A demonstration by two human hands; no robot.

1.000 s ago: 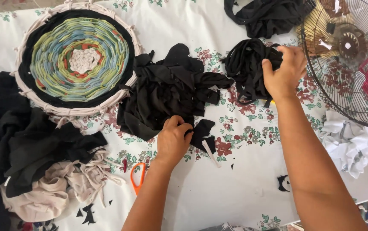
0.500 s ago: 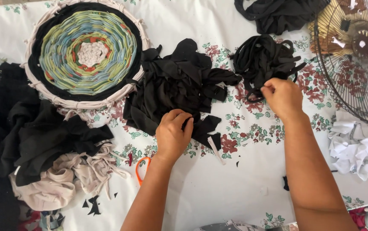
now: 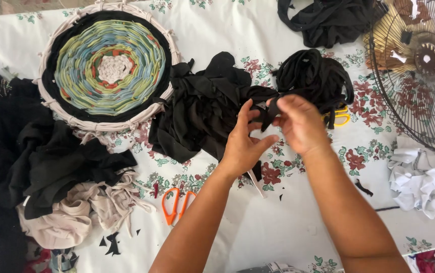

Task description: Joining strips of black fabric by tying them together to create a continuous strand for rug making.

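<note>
My left hand [image 3: 243,140] and my right hand [image 3: 298,123] meet over the middle of the table, both pinching a black fabric strip [image 3: 267,114] between the fingertips. Just left of the hands lies a heap of black fabric pieces [image 3: 202,106]. Behind the right hand sits a bundle of black fabric loops [image 3: 314,76]. A round woven rug on a hoop [image 3: 107,65], with a black border and green, blue and white rings, rests at the upper left.
Orange-handled scissors [image 3: 174,205] lie near my left forearm; yellow-handled scissors [image 3: 339,116] peek out beside the loops. A fan grille [image 3: 419,65] stands at the right, white cloth [image 3: 419,177] below it. Dark and beige garments [image 3: 50,177] pile at the left. Floral tablecloth [image 3: 258,222] covers the table.
My right hand came back from the loop bundle toward the centre. My left hand lifted off the black heap and both hands now hold a black strip together.
</note>
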